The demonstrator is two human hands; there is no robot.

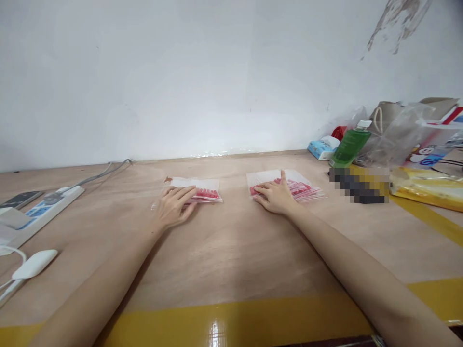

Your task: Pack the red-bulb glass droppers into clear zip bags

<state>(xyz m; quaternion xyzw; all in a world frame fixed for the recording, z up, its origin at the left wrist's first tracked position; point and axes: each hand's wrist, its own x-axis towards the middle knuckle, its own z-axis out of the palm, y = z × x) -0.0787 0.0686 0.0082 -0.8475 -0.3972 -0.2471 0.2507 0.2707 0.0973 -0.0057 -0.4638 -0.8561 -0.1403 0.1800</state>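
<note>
My left hand (176,205) lies palm down, fingers stretched out, on a small stack of clear plastic bags (209,194) with red printing. Farther right, my right hand (277,195) rests with fingers spread on a second stack of clear bags (306,189), also printed in red. This right-hand stack looks thicker, and its layers fan out toward the right. Both stacks lie flat on the wooden table (231,241), with a gap of bare wood between them. My hands partly cover the printing, so I cannot read it.
At left are a white power strip (50,212), a dark phone-like slab (21,198) and a white charger (34,265). At right stand a green bottle (350,144), a blue tissue pack (320,150), plastic bags (394,137) and a yellow package (427,188). Yellow tape (224,320) lines the front edge.
</note>
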